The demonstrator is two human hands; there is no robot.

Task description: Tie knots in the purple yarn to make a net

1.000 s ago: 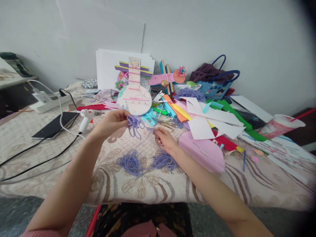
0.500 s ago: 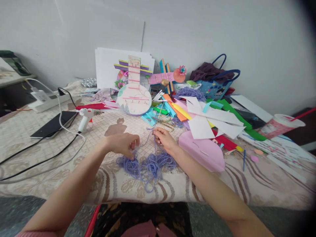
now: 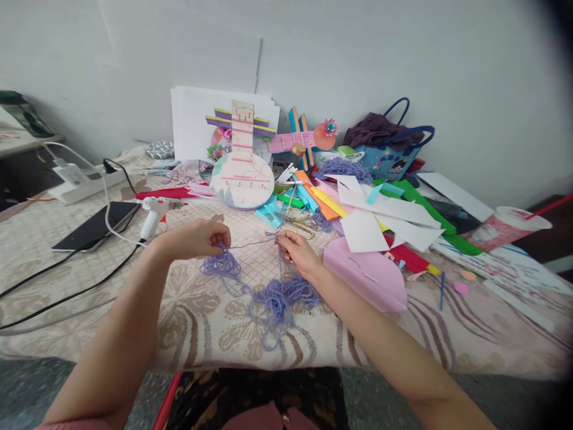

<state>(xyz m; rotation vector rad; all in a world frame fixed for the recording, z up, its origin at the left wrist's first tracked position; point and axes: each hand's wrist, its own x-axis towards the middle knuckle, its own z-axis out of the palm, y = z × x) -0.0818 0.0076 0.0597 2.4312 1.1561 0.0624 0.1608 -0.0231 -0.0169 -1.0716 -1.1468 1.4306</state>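
A loose tangle of purple yarn (image 3: 280, 300) lies on the patterned tablecloth in front of me. My left hand (image 3: 203, 239) is closed on a smaller clump of the same yarn, to the left of the main heap. A strand runs from that clump across to my right hand (image 3: 292, 248), whose fingers pinch the yarn. From there another strand drops to the heap, and one leads up toward the scissors (image 3: 304, 226). Just right of my right wrist is a pink sheet of paper (image 3: 364, 272).
A white glue gun (image 3: 154, 216) and a black tablet (image 3: 96, 226) with cables lie at left. Handmade guitar-shaped crafts (image 3: 243, 179) stand against the wall. Paper scraps (image 3: 394, 206), more purple yarn (image 3: 344, 169), a blue bag (image 3: 387, 164) and a paper cup (image 3: 505, 230) are at right.
My left hand has moved left and slightly up, drawing a clump of yarn away from the heap. The strand between my hands is now straighter. My right hand has stayed in place.
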